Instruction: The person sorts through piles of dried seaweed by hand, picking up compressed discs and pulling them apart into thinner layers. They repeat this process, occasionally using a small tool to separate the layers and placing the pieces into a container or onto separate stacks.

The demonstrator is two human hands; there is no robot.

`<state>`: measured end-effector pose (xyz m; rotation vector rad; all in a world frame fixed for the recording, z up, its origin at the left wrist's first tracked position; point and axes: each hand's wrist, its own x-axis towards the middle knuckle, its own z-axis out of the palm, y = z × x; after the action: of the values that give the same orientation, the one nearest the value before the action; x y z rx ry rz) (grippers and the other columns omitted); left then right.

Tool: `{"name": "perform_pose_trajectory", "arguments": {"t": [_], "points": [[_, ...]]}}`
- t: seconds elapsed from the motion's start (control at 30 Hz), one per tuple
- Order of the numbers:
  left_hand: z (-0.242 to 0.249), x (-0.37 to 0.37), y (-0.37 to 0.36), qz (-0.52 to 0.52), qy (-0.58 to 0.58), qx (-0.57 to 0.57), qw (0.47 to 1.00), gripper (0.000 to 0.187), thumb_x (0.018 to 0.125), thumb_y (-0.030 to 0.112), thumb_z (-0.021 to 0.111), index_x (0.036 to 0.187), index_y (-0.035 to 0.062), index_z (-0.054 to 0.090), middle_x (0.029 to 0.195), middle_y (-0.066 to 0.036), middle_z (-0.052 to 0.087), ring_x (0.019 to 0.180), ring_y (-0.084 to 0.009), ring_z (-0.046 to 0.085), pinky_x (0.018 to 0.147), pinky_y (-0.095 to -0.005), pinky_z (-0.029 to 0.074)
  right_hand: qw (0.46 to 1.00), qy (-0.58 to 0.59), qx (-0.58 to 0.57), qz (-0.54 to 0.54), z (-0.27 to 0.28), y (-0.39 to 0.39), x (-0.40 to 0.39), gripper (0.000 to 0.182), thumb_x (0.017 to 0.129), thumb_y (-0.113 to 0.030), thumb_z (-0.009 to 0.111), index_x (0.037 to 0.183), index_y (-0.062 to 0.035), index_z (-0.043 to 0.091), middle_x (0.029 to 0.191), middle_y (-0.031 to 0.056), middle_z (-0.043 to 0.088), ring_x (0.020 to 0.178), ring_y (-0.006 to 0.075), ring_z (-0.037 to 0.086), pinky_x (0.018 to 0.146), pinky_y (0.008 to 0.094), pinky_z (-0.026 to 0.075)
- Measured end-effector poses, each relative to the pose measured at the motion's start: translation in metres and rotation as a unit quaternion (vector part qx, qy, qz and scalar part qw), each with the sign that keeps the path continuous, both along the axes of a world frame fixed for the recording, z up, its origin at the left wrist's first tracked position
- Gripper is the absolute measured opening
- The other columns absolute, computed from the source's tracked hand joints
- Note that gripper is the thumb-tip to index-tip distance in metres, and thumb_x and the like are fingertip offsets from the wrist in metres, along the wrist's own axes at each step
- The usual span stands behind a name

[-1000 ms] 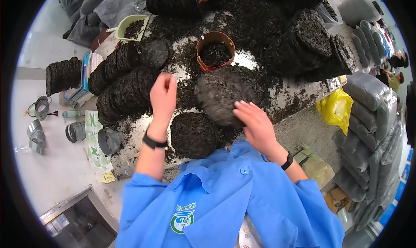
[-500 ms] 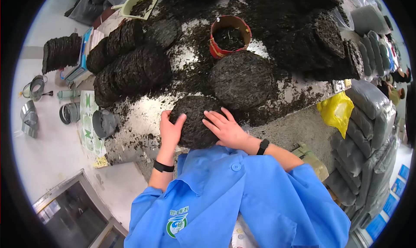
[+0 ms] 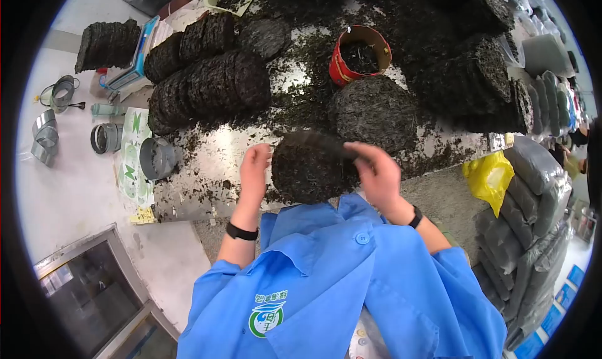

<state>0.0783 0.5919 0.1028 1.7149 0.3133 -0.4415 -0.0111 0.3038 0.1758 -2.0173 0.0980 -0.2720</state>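
A round dark disc [image 3: 307, 174] lies at the table edge in front of my body. My right hand [image 3: 379, 174] pinches the edge of a thin dark sheet [image 3: 323, 142], blurred by motion and tilted up over the disc. Beside the disc's left edge, my left hand [image 3: 255, 171] has its fingers curled; whether they touch anything is too blurred to tell. A larger dark disc [image 3: 373, 114] lies just beyond, with a red bucket [image 3: 338, 67] behind it.
Rows of stacked discs [image 3: 213, 89] stand on the left of the table [image 3: 213, 152]. Metal rings [image 3: 158, 158] sit near its left edge. Dark loose material and more stacks [image 3: 489, 77] cover the right. A yellow bag [image 3: 489, 177] hangs at the right edge.
My right hand has moved right and lifted the thin sheet's edge. My left hand has come off the disc to its left side. The whole view has shifted slightly.
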Motion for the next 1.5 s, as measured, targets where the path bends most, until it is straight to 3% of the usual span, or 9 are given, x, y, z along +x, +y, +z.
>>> {"name": "perform_pose_trajectory", "arguments": {"t": [0.07, 0.17, 0.2, 0.4, 0.6, 0.73, 0.83, 0.97, 1.5], "points": [[-0.028, -0.030, -0.008, -0.126, -0.235, 0.432, 0.862, 0.078, 0.075, 0.045, 0.089, 0.127, -0.0048, 0.058, 0.129, -0.022, 0.060, 0.122, -0.0407, 0.055, 0.106, -0.0485, 0.044, 0.967, 0.067, 0.189, -0.157, -0.009, -0.029, 0.000, 0.022, 0.097, -0.001, 0.066, 0.118, 0.0017, 0.064, 0.098, 0.0102, 0.074, 0.083, 0.0158, 0.068, 0.077, 0.0316, 0.055], [-0.032, -0.041, -0.015, -0.201, -0.189, 0.452, 0.848, 0.083, 0.071, 0.045, 0.091, 0.129, -0.0040, 0.057, 0.128, -0.021, 0.060, 0.122, -0.0403, 0.055, 0.105, -0.0491, 0.045, 0.976, -0.027, 0.047, -0.212, -0.011, -0.072, 0.013, 0.036, 0.093, -0.004, 0.071, 0.127, 0.0019, 0.060, 0.115, 0.0124, 0.068, 0.103, 0.0194, 0.064, 0.088, 0.0339, 0.053], [-0.027, -0.039, -0.018, -0.193, -0.165, 0.440, 0.861, 0.083, 0.070, 0.044, 0.092, 0.128, -0.0040, 0.057, 0.127, -0.021, 0.060, 0.122, -0.0405, 0.055, 0.104, -0.0488, 0.045, 0.955, -0.054, -0.147, -0.250, -0.006, -0.077, 0.010, 0.044, 0.089, -0.003, 0.074, 0.130, 0.0020, 0.058, 0.119, 0.0134, 0.067, 0.107, 0.0224, 0.064, 0.092, 0.0352, 0.053], [-0.020, -0.025, -0.014, -0.124, -0.090, 0.387, 0.909, 0.071, 0.074, 0.035, 0.092, 0.122, -0.0045, 0.057, 0.122, -0.021, 0.064, 0.113, -0.0353, 0.064, 0.097, -0.0438, 0.052, 0.948, 0.001, -0.181, 0.262, -0.043, 0.020, -0.018, 0.075, 0.070, -0.017, 0.086, 0.138, -0.0046, 0.057, 0.142, 0.0187, 0.056, 0.135, 0.0377, 0.052, 0.116, 0.0520, 0.042], [0.028, -0.015, 0.004, 0.000, 0.085, -0.114, 0.990, 0.037, 0.100, 0.024, 0.068, 0.124, -0.0028, 0.059, 0.120, -0.013, 0.068, 0.109, -0.0180, 0.065, 0.095, -0.0354, 0.053, 0.915, -0.123, -0.262, 0.281, -0.079, 0.034, -0.006, 0.064, 0.074, -0.008, 0.078, 0.135, -0.0053, 0.061, 0.146, 0.0144, 0.057, 0.137, 0.0342, 0.053, 0.117, 0.0499, 0.042], [0.005, -0.012, 0.032, 0.017, 0.127, -0.190, 0.973, 0.040, 0.104, 0.036, 0.061, 0.121, -0.0004, 0.060, 0.111, -0.011, 0.066, 0.099, -0.0236, 0.064, 0.089, -0.0371, 0.053, 0.992, 0.001, 0.005, 0.130, -0.017, 0.015, -0.004, 0.050, 0.081, 0.000, 0.073, 0.130, -0.0024, 0.064, 0.123, 0.0133, 0.071, 0.114, 0.0337, 0.068, 0.101, 0.0427, 0.055], [-0.027, -0.032, -0.008, -0.105, -0.241, 0.342, 0.902, 0.046, 0.087, 0.017, 0.080, 0.123, -0.0016, 0.058, 0.118, -0.014, 0.056, 0.095, -0.0266, 0.059, 0.088, -0.0390, 0.051, 0.967, 0.088, 0.130, -0.201, 0.016, -0.015, 0.002, 0.025, 0.096, -0.006, 0.069, 0.120, 0.0012, 0.064, 0.113, 0.0115, 0.072, 0.103, 0.0253, 0.071, 0.090, 0.0374, 0.059], [0.017, -0.026, -0.072, -0.144, -0.348, 0.187, 0.907, 0.028, 0.085, 0.014, 0.077, 0.109, 0.0056, 0.067, 0.108, -0.015, 0.064, 0.101, -0.0343, 0.061, 0.089, -0.0446, 0.051, 0.857, -0.030, 0.466, -0.218, 0.009, -0.081, 0.018, 0.031, 0.102, -0.009, 0.064, 0.131, -0.0012, 0.054, 0.116, 0.0096, 0.070, 0.102, 0.0217, 0.071, 0.086, 0.0411, 0.060], [-0.032, 0.016, -0.183, -0.363, -0.521, 0.273, 0.723, 0.011, 0.074, 0.011, 0.077, 0.075, 0.0122, 0.067, 0.077, -0.003, 0.061, 0.080, -0.0247, 0.060, 0.073, -0.0399, 0.048, 0.811, 0.185, 0.475, -0.288, -0.092, -0.117, 0.057, 0.039, 0.097, -0.022, 0.074, 0.129, -0.0104, 0.056, 0.118, 0.0019, 0.067, 0.102, 0.0169, 0.063, 0.081, 0.0448, 0.048]]}}
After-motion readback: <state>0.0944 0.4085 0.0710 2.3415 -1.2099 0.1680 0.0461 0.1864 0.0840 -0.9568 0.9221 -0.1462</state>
